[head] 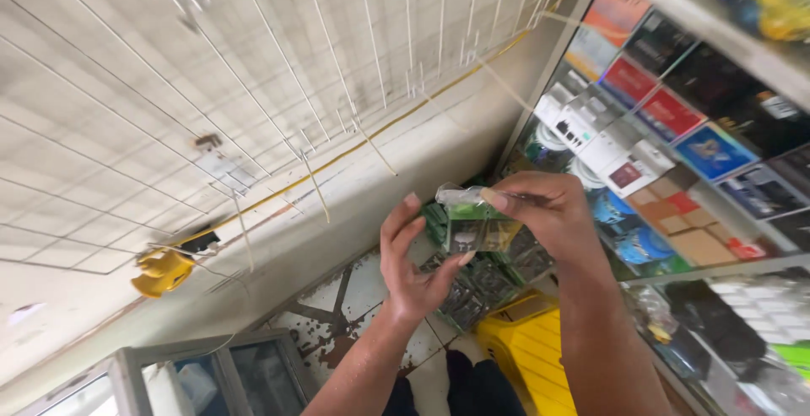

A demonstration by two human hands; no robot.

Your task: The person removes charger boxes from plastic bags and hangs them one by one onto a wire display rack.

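My right hand [548,213] pinches the clear top edge of a small plastic packet [474,222] with green and yellow print, holding it up in front of me. My left hand [409,268] is open just left of and below the packet, with its fingers spread and its fingertips close to the packet's lower side. Right behind the packet, a bunch of similar green packets [472,285] hangs or lies stacked.
A white wire grid panel [278,87] covers the wall on the left, with thin hooks and a yellow cable [396,121]. Shelves of boxed goods [666,129] fill the right side. A yellow plastic stool [531,348] and a glass cabinet [211,374] stand below.
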